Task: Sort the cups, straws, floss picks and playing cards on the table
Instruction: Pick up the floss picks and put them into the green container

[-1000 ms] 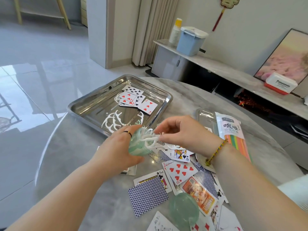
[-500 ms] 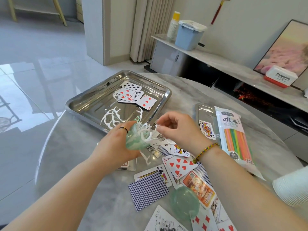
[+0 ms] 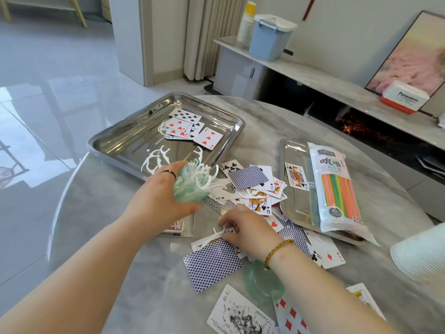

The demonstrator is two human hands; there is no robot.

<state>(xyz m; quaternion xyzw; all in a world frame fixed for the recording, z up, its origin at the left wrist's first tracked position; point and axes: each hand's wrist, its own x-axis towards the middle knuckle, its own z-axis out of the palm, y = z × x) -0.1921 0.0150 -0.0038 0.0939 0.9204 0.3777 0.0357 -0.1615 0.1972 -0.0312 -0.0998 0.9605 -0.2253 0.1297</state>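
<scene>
My left hand [image 3: 159,201] grips a small green translucent container [image 3: 189,189] stuffed with white floss picks [image 3: 202,174], tilted toward the big steel tray [image 3: 115,143]. That tray holds several playing cards [image 3: 187,128] and loose floss picks [image 3: 156,160]. My right hand [image 3: 245,227] is down on the scattered cards [image 3: 252,186], pinching a white floss pick [image 3: 214,235] that lies on them. A green lid [image 3: 263,283] lies under my right wrist. A pack of coloured straws [image 3: 337,189] rests on a second steel tray [image 3: 291,203]. A stack of white cups [image 3: 421,254] lies at the right edge.
The round marble table [image 3: 96,237] ends close on the left, with glossy floor beyond. A card box [image 3: 177,226] sits under my left hand. A low shelf behind carries a blue bin [image 3: 271,37], a cup stack [image 3: 245,25] and a white box [image 3: 404,96].
My right hand left the mouth of the green container and dropped toward me onto the cards, where it now pinches a floss pick. My left hand kept holding the container.
</scene>
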